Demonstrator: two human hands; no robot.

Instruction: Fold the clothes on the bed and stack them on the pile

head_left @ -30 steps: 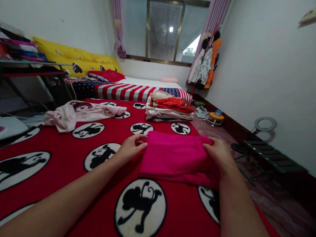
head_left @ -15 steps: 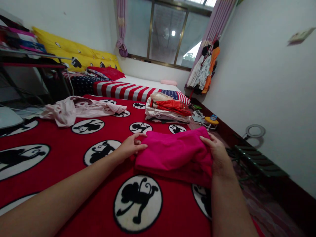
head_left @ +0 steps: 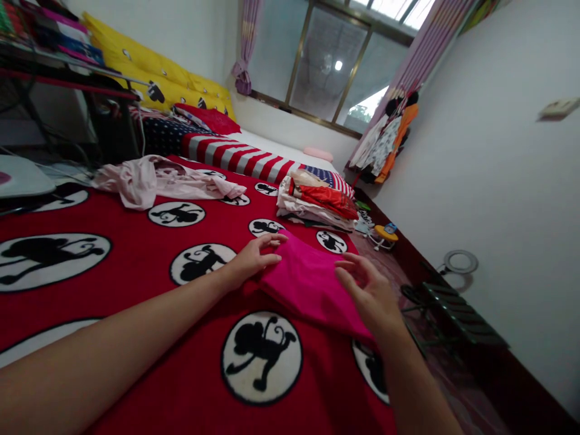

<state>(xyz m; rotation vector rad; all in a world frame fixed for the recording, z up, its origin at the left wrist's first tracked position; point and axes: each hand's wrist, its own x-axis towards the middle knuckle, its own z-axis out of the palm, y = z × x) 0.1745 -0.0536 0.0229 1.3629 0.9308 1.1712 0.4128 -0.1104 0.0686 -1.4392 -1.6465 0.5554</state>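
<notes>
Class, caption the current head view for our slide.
Left hand and open right hand at a folded pink cloth on a red blanket, near stacked clothes.

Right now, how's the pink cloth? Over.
Left hand at left edge, right hand open at right side. Pink cloth folded on red blanket. Clothes stack beyond, not blocking.

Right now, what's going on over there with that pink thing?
A person has both hands at a folded pink cloth on the red blanket. The left hand is at its left side, near the far corner. The right hand is over its right side, fingers bent and held open; whether it touches the cloth is hard to tell. Beyond the cloth sits a clothes pile, and a pale garment lies crumpled off to the left.
</notes>
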